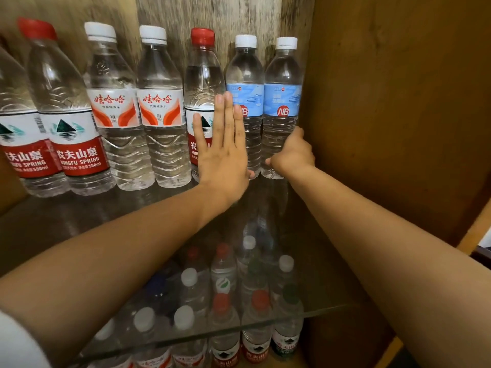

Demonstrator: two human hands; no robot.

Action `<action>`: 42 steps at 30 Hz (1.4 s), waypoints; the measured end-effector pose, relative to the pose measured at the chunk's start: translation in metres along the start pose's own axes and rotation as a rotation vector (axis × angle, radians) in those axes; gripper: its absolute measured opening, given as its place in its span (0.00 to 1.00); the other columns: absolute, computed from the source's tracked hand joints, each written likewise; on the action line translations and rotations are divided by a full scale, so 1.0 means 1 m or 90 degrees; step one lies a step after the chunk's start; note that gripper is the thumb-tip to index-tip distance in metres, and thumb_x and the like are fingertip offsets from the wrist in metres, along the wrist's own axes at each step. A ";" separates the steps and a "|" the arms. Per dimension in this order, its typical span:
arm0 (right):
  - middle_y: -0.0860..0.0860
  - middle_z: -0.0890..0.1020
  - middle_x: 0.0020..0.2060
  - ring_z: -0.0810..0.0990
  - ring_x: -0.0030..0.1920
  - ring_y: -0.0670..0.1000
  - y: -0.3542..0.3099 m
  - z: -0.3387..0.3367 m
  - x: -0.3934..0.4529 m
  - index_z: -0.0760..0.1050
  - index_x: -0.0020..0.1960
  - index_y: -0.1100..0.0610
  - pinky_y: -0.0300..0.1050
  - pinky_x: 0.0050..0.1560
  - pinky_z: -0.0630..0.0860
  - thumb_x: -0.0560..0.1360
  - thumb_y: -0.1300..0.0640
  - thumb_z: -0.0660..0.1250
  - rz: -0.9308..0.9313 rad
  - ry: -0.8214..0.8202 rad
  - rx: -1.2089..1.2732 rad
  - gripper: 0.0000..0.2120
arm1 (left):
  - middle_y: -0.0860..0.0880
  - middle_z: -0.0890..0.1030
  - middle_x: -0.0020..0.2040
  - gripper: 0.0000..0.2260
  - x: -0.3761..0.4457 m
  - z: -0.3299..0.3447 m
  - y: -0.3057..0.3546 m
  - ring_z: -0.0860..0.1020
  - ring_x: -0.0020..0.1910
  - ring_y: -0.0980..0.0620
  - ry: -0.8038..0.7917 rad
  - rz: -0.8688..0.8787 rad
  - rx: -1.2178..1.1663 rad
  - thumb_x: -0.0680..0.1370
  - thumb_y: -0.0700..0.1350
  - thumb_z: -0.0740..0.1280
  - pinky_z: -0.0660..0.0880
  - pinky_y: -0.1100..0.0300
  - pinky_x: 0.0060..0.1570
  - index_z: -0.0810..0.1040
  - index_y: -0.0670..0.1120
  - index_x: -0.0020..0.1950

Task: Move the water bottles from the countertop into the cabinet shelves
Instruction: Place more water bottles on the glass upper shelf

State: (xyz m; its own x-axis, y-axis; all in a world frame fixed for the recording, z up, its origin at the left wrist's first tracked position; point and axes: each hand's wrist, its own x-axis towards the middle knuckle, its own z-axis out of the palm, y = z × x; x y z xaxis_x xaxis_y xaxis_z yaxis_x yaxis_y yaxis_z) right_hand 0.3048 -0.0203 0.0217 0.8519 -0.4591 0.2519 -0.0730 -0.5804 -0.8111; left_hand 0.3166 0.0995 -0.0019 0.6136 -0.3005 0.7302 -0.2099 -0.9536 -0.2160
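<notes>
Bottles stand in a row along the back of the glass shelf [66, 221], upright and shoulder to shoulder, and the landmark for all of them is the end bottle [282, 107], the blue-labelled, white-capped one nearest the cabinet's brown side wall [398, 115]. The right hand [291, 152] grips the lower body of the end bottle, fingers curled round its far side and thumb showing at its near side, while the bottle's base rests on the shelf. Just left of the end bottle stands its twin [245, 75], same blue label and white cap, the two touching. The left hand [223, 152] is flat and fully open, fingers straight and together, palm laid against the front of the twin and of the red-capped bottle [203, 73] next to it; it holds nothing. Further left of the end bottle come two white-capped bottles with orange-and-white labels [160, 107] [113, 107], then two red-labelled ones [63, 115] [13, 128], the farthest cut off by the picture's edge. Below the end bottle, seen through the glass, a lower shelf holds many more bottles [223, 301] with white, red, green and blue caps, packed closely. Behind the end bottle the cabinet's back panel [207, 11] is pale, streaked wood.
</notes>
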 end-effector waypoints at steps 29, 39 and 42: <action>0.57 0.73 0.62 0.73 0.61 0.60 0.005 -0.006 0.004 0.56 0.70 0.53 0.54 0.59 0.73 0.72 0.60 0.68 -0.012 -0.033 -0.009 0.31 | 0.42 0.73 0.65 0.25 0.122 -0.083 -0.028 0.69 0.67 0.41 0.010 0.013 -0.160 0.77 0.56 0.62 0.53 0.42 0.69 0.64 0.47 0.71; 0.57 0.73 0.63 0.73 0.62 0.59 0.009 -0.006 0.005 0.48 0.74 0.53 0.54 0.60 0.73 0.72 0.60 0.68 -0.027 -0.053 -0.007 0.38 | 0.41 0.73 0.64 0.21 0.116 -0.079 -0.025 0.69 0.65 0.42 0.019 -0.018 -0.142 0.79 0.56 0.58 0.49 0.44 0.71 0.69 0.42 0.64; 0.57 0.69 0.67 0.71 0.64 0.60 0.008 -0.006 0.005 0.42 0.75 0.52 0.56 0.63 0.70 0.72 0.59 0.68 -0.017 -0.067 -0.015 0.43 | 0.41 0.66 0.69 0.23 0.106 -0.080 -0.025 0.64 0.70 0.43 0.013 -0.007 -0.119 0.80 0.55 0.56 0.44 0.43 0.72 0.62 0.43 0.71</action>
State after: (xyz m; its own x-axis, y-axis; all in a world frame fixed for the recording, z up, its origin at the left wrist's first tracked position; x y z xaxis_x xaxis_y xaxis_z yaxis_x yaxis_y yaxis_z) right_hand 0.3051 -0.0312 0.0196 0.9031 -0.3712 0.2158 -0.0606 -0.6079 -0.7917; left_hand 0.3263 0.0933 0.1327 0.6009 -0.2876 0.7457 -0.3417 -0.9359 -0.0856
